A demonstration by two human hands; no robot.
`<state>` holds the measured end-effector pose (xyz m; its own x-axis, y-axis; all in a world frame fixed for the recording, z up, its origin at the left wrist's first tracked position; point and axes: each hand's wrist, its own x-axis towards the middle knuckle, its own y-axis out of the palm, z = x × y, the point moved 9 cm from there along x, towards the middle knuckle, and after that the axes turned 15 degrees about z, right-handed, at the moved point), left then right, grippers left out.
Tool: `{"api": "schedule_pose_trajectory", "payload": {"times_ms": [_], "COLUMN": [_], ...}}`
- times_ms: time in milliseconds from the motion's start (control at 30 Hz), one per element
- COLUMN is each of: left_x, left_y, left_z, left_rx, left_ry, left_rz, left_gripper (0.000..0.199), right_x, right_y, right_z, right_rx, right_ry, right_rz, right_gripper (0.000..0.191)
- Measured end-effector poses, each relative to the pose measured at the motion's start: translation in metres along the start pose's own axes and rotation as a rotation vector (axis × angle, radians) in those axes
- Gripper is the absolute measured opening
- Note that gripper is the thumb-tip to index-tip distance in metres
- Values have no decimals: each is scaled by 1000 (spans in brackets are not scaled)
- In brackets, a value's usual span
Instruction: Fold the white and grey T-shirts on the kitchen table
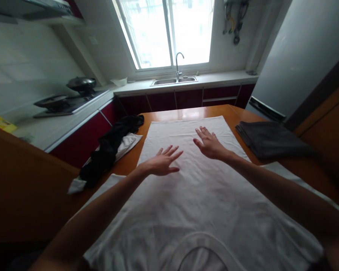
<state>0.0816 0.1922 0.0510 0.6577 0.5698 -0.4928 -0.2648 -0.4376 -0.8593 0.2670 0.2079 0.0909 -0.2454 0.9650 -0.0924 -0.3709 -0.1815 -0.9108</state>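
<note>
A white T-shirt (203, 195) lies spread out on the wooden table, its round neckline nearest me and its hem at the far end. The sleeves reach out to both sides, and light wrinkles run over the cloth. My left hand (162, 162) is over the middle of the shirt, palm down with fingers spread. Farther up and to the right, my right hand (209, 144) is also flat with its fingers apart. Neither hand holds anything. Whether the palms press on the cloth or hover just above it, I cannot tell.
Black and white crumpled clothes (110, 146) lie along the table's left edge. A folded dark grey cloth (271, 138) sits on the right, near the fridge (302, 56). Beyond the wooden table (186, 113) are a sink (173, 80) and a stove with pans (83, 83).
</note>
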Motion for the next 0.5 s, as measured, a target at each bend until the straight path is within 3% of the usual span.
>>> {"api": "schedule_pose_trajectory", "payload": {"times_ms": [67,100,233,333,433,500], "left_x": [-30,-44,-90,-120,-141,-149], "left_y": [26,35,60,92,126,140], "left_z": [-36,-50,-104,-138,-161,-169], "left_rx": [4,4,-31,-79,-68,-48], "left_ry": [102,129,186,224,263,286], "left_rz": [148,159,-53,-217,-246,-215], "left_gripper": [83,81,63,58,63,73], "right_x": [-34,-52,-133,-200,-255,-276], "right_y": [24,34,70,98,122,133], "right_z": [22,31,51,56,53,53], "right_rx": [-3,-12,-46,-54,-84,-106], "right_ry": [-34,-49,-134,-207,-212,-221], "right_rz": [110,142,188,199,189,202], "right_gripper": [65,64,62,60,61,62]}}
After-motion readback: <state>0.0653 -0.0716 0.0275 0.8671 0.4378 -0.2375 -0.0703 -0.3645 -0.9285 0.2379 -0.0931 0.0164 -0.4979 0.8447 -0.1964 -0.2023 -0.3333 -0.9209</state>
